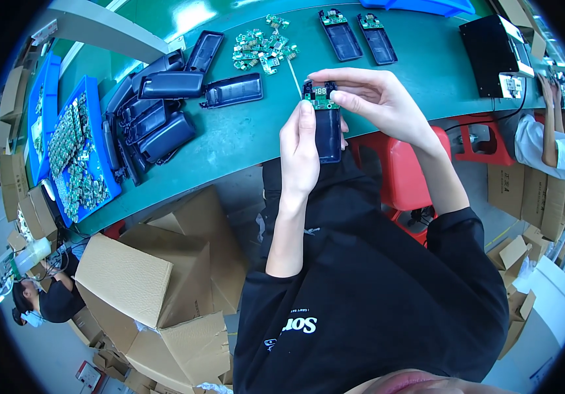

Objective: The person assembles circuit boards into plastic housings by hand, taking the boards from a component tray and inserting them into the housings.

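In front of my chest, over the table's near edge, I hold a dark blue plastic casing half (328, 138) with its hollow side up. A small green circuit board (322, 102) with a digit display sits at its far end. My left hand (300, 146) is closed round the casing, thumb lying on the board's left edge. My right hand (376, 98) comes from the right, its thumb and forefinger bent onto the casing's far end beside the board. Two similar casing halves with boards fitted, one (341, 41) and another (378, 44), lie farther off on the table.
A loose pile of circuit boards (256, 51) lies on the green table (250, 131). Several dark casings (171, 85) are heaped at left beside blue trays of boards (102, 157). A black box device (492, 49) stands at right, near a red stool (410, 174). Cardboard boxes (125, 269) stand below.
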`<state>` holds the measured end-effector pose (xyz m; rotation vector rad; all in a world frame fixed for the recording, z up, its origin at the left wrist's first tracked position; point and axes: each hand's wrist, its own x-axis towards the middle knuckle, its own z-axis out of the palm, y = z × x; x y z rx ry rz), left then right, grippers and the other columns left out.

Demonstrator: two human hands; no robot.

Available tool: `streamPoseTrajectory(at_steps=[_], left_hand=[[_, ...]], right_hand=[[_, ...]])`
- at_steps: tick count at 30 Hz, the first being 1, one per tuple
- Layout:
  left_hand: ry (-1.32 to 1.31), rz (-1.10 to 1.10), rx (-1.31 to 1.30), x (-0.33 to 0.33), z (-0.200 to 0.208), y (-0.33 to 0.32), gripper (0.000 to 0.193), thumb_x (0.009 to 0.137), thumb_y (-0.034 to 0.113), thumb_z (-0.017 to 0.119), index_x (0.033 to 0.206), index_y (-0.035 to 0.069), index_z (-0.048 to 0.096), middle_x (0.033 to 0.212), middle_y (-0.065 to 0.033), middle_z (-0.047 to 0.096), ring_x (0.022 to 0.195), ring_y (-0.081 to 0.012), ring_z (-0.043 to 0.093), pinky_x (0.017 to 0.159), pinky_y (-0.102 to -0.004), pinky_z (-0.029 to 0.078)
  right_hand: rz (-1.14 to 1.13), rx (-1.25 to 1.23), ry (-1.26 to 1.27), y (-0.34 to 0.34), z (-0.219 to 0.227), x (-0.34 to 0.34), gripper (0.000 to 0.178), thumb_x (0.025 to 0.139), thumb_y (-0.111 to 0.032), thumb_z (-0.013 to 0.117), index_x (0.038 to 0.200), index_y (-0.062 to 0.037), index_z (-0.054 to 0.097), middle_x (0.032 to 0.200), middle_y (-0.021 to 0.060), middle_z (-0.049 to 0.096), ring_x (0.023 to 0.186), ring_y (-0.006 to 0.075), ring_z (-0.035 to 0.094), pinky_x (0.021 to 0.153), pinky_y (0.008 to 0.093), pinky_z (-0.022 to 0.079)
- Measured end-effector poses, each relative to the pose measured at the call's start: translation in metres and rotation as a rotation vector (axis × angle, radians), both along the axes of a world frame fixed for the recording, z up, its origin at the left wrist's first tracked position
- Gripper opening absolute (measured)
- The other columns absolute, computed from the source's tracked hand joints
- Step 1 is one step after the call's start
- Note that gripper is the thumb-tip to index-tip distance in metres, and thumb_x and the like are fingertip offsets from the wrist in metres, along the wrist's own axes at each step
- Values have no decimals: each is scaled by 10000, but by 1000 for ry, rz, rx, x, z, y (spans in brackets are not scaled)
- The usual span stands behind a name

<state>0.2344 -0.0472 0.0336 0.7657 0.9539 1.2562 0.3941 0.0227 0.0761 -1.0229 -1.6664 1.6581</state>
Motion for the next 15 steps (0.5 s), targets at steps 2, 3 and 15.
streamPoseTrajectory(at_steps=[2,3,15], left_hand=[[1,3,7,1,1,1,470,1107,402,318,1089,13,582,812,-64,665,644,-94,635,588,-224,528],[20,1,14,2,1,1,467,1107,399,319,1088,13,582,811,-63,665,644,-93,634,588,-225,528],[69,-1,61,1,8,-1,451,1112,376,312,1067,16,579,802,-58,664,643,-89,632,587,-224,521]], right_hand=[[-2,69,3,-1,-4,0,353,971,-80,648,1316,-9,628,1168,101,687,1013,155,660,924,310,534],[-3,138,7,-3,-6,-1,347,977,-74,639,1318,-7,623,1073,83,698,865,120,665,823,285,555],[74,21,58,1,1,7,448,941,-16,654,1379,12,566,1360,144,615,1260,230,596,1092,357,462]])
